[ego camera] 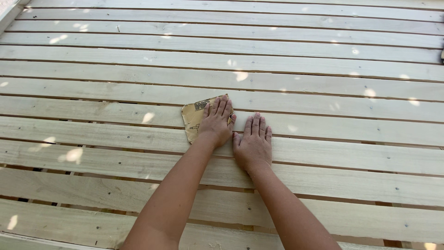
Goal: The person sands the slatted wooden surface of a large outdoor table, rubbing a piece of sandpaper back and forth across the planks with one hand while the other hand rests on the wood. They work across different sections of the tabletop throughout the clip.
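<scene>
Left hand (216, 121) lies flat, fingers spread, pressing sandpaper (194, 118) onto a pale slat (323, 129). Right hand (253, 143) rests open and empty just beside it. Sanding looks mid-way; surrounding slats already look smooth, with no way to tell how many remain.

Bright daylight, dappled sun spots on planks (323, 55); sharp, slight edge distortion.
</scene>
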